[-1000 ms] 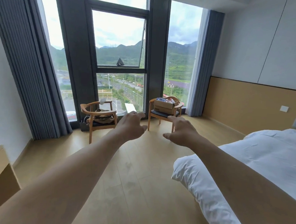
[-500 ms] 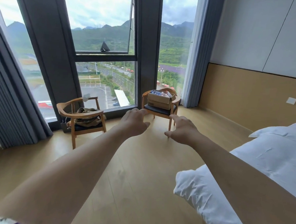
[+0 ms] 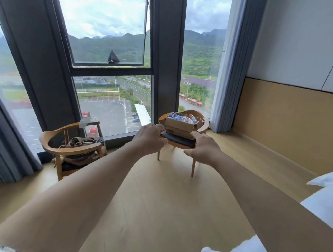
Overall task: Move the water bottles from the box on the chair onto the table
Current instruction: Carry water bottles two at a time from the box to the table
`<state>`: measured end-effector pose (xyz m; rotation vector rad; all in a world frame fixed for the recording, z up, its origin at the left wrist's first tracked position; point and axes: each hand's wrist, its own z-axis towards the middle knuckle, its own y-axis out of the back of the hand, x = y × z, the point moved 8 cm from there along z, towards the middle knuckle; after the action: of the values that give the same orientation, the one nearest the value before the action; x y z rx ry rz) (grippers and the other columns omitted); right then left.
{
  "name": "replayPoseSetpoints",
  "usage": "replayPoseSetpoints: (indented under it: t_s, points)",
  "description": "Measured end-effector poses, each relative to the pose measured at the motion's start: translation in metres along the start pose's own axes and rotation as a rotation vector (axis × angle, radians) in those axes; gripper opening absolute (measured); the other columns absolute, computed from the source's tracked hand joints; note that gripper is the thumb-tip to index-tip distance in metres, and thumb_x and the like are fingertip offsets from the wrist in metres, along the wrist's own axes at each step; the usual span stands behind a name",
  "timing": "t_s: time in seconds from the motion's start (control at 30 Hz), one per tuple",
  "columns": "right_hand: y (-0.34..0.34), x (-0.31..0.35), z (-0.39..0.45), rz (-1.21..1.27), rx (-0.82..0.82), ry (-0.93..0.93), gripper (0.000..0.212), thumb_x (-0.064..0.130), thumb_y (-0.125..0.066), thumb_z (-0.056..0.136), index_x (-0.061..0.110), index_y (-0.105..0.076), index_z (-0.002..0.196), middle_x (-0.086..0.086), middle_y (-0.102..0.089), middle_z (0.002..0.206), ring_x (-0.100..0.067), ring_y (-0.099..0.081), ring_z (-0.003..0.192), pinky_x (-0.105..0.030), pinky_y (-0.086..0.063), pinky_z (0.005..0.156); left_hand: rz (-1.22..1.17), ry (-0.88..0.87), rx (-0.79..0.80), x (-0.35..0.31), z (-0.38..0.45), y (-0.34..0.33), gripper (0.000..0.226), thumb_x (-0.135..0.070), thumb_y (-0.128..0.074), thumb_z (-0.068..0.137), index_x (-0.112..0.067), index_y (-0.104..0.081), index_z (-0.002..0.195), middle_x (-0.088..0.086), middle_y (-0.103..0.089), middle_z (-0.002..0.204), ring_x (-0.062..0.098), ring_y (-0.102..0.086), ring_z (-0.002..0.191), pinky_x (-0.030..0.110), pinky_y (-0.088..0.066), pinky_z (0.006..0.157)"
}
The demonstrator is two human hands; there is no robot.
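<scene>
By the window, in the head view, the box sits on the right-hand chair with the water bottles all inside. My left hand and right hand reach toward it, each grip loosely curled, holding nothing, well short of the box. No tabletop shows. I judge nothing moved yet; every bottle remains.

A cardboard box is carried on the dark seat of a wooden chair; the chair is borne by the floor.
</scene>
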<state>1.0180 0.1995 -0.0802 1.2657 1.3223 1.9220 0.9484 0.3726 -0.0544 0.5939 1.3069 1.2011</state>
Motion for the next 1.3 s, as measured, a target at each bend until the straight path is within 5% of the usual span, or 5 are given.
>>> replayPoseSetpoints:
  t_s: [0.33,0.77,1.07,1.2,1.3]
  points:
    - [-0.046,-0.059,0.220,-0.013,0.051,-0.057,0.073,0.046,-0.072,0.083,0.025,-0.041,0.146,-0.006,-0.052,0.137,-0.024,-0.051,0.119,-0.031,-0.046,0.082,-0.012,0.016,0.063,0.047,0.217,-0.092,0.055,-0.038,-0.067,0.093,-0.024,-0.052,0.143,0.005,-0.054,0.142,0.025,-0.051,0.126,0.036,-0.047,0.093]
    - [-0.053,-0.108,0.544,-0.032,-0.009,-0.196,0.079,0.048,-0.071,0.083,0.025,-0.037,0.151,-0.008,-0.051,0.140,-0.027,-0.050,0.122,-0.035,-0.048,0.088,-0.071,-0.091,0.127,0.115,0.557,-0.158,0.037,-0.035,-0.063,0.095,-0.023,-0.060,0.130,0.001,-0.059,0.117,0.014,-0.051,0.095,0.022,-0.038,0.059]
    - [-0.114,-0.155,0.749,0.018,0.039,-0.175,0.075,0.048,-0.071,0.086,0.027,-0.036,0.150,-0.002,-0.052,0.139,-0.022,-0.053,0.117,-0.026,-0.044,0.074,-0.001,-0.060,0.161,0.174,0.753,-0.246,0.049,-0.041,-0.064,0.091,-0.027,-0.056,0.137,0.004,-0.059,0.133,0.022,-0.053,0.116,0.032,-0.048,0.083]
    - [-0.141,-0.188,0.852,0.048,0.059,-0.158,0.076,0.050,-0.069,0.083,0.026,-0.040,0.149,-0.002,-0.053,0.142,-0.025,-0.053,0.124,-0.033,-0.049,0.093,0.022,-0.014,0.175,0.200,0.846,-0.287,0.050,-0.045,-0.066,0.090,-0.027,-0.056,0.136,0.004,-0.057,0.134,0.023,-0.053,0.119,0.037,-0.051,0.092]
    - [-0.155,-0.208,0.922,0.101,0.128,-0.164,0.081,0.047,-0.070,0.081,0.023,-0.038,0.151,-0.003,-0.051,0.145,-0.025,-0.053,0.124,-0.031,-0.046,0.088,0.050,0.014,0.228,0.213,0.910,-0.313,0.049,-0.045,-0.065,0.091,-0.026,-0.056,0.135,0.005,-0.059,0.129,0.023,-0.054,0.115,0.036,-0.051,0.092]
